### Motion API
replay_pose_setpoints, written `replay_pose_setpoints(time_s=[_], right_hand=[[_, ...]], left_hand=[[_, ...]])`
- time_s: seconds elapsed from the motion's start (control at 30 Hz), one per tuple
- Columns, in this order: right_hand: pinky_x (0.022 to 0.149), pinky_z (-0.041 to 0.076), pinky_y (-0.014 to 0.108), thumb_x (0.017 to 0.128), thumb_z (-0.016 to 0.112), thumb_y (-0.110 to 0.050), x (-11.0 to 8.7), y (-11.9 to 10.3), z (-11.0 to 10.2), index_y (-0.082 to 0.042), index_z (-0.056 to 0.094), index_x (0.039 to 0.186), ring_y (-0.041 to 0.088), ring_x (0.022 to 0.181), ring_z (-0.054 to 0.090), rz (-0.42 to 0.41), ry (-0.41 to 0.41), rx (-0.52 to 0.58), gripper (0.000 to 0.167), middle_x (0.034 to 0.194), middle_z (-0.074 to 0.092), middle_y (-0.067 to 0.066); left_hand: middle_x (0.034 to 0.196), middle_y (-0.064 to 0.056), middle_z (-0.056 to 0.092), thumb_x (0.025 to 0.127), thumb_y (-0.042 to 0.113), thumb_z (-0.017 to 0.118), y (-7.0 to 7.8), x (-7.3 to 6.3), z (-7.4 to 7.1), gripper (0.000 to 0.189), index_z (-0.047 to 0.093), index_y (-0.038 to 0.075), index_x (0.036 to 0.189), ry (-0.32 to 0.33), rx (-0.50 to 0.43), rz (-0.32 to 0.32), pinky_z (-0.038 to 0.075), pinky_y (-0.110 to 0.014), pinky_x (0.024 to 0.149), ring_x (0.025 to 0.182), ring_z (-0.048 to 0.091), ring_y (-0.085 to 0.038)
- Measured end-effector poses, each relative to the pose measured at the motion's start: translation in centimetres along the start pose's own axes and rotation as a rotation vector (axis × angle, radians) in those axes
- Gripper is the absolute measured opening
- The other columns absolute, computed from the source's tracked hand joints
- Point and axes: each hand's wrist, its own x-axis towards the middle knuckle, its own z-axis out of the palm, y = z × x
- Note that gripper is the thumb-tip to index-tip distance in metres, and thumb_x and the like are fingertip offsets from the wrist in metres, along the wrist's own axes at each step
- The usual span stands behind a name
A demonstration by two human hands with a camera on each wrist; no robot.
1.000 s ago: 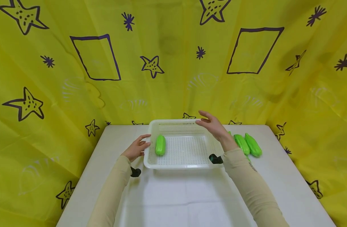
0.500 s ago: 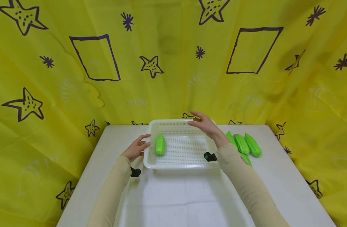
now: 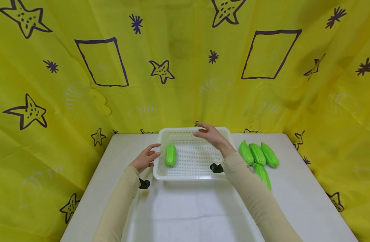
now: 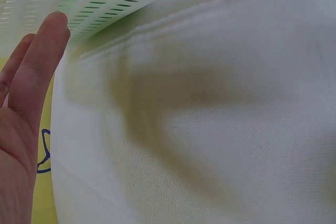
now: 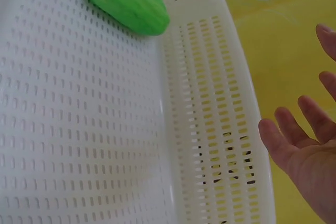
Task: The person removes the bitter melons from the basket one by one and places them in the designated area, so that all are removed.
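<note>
A white perforated plastic basket [image 3: 188, 177] stands on the table, with one green, ridged, elongated vegetable [image 3: 171, 155] lying along its left side. My left hand [image 3: 145, 158] touches the basket's left wall near the rim, its fingers extended. From below, the left wrist view shows these fingers [image 4: 39, 61] straight against the slotted wall [image 4: 105, 3]. My right hand [image 3: 213, 136] hovers over the back right part of the basket, fingers spread and loosely bent around nothing. In the right wrist view the right hand [image 5: 307, 150] appears beside the basket's rim [image 5: 244, 72].
Several similar green vegetables [image 3: 257, 154] lie close together on the white table [image 3: 294, 195], right of the basket. A yellow curtain [image 3: 185, 97] with drawn starfish surrounds the table at the back and sides. Small black cameras [image 3: 144, 183] sit at the wrists.
My right hand has moved left across the basket, and the forearm has uncovered more of the green vegetables at the right. The left hand and the basket have stayed put.
</note>
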Motion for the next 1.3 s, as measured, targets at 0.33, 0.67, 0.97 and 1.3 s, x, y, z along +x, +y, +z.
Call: replay_pose_setpoints(time_s=[0.33,0.67,0.97,1.3], right_hand=[[0.112,0.031,0.050,0.094,0.068,-0.014,0.9,1.0,1.5,-0.006,0.036,0.151,0.040,0.142,0.027,-0.004,-0.036,-0.002,0.066,0.157,0.029,0.012],[0.112,0.031,0.049,0.092,0.070,-0.019,1.7,1.7,2.8,-0.011,0.039,0.150,0.035,0.141,0.031,0.074,-0.052,-0.037,0.065,0.156,0.032,0.009],[0.112,0.030,0.051,0.093,0.069,-0.021,2.0,1.8,3.6,-0.009,0.037,0.151,0.039,0.141,0.031,0.085,-0.088,-0.072,0.067,0.156,0.032,0.013],[0.112,0.027,0.056,0.095,0.066,-0.018,2.3,1.8,4.9,-0.004,0.034,0.151,0.037,0.142,0.030,0.118,-0.159,-0.051,0.067,0.157,0.027,0.018]], left_hand=[[0.143,-0.011,0.049,0.096,0.034,0.063,0.0,0.0,0.0,0.055,0.040,0.033,0.145,0.008,0.013,-0.008,0.050,-0.040,0.091,0.121,0.054,-0.030],[0.144,-0.012,0.049,0.095,0.034,0.063,0.0,0.1,0.0,0.055,0.040,0.033,0.145,0.006,0.008,-0.011,0.051,-0.041,0.092,0.121,0.054,-0.030],[0.144,-0.011,0.048,0.095,0.036,0.064,0.0,0.0,0.1,0.057,0.039,0.033,0.145,0.010,0.013,-0.014,0.048,-0.044,0.096,0.123,0.052,-0.031],[0.145,-0.012,0.047,0.096,0.036,0.062,-0.1,-0.1,0.3,0.055,0.038,0.033,0.146,0.014,0.001,-0.010,0.048,-0.045,0.097,0.124,0.051,-0.033]])
